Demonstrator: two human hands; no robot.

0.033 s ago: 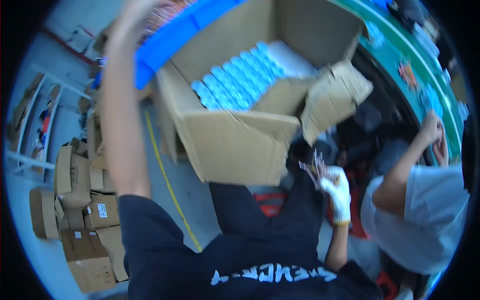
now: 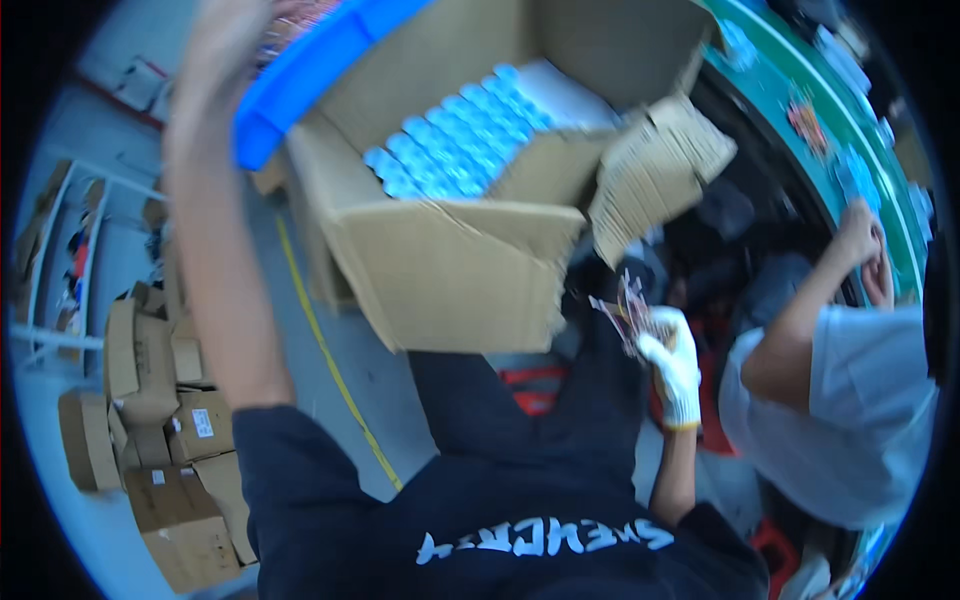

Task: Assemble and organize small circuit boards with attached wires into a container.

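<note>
My right hand (image 2: 676, 372), in a white knit glove with a yellowish cuff, closes round a bunch of thin reddish-brown wires (image 2: 630, 312) with pale ends sticking out. My bare left hand (image 2: 225, 25) reaches up to the far left, beside a blue plastic bin (image 2: 330, 75). More thin reddish wires (image 2: 292, 28) lie in that bin. Motion blur and the picture's edge hide my left fingers. In front of me stands an open cardboard box (image 2: 455, 280) with torn flaps, holding rows of light-blue, clear-looking plastic pieces (image 2: 450, 145).
To the right, a co-worker in a grey shirt (image 2: 835, 400) handles a light-blue piece (image 2: 855, 180) at a green work surface (image 2: 775, 95). A wire bunch (image 2: 806, 125) lies there. Cardboard boxes (image 2: 180, 520) pile up at left near a white rack (image 2: 50, 260). A yellow line (image 2: 325, 350) crosses the floor.
The box and blue bin sit slightly higher and further left in the picture. My left arm has shifted left; my right hand keeps hold of the wires.
</note>
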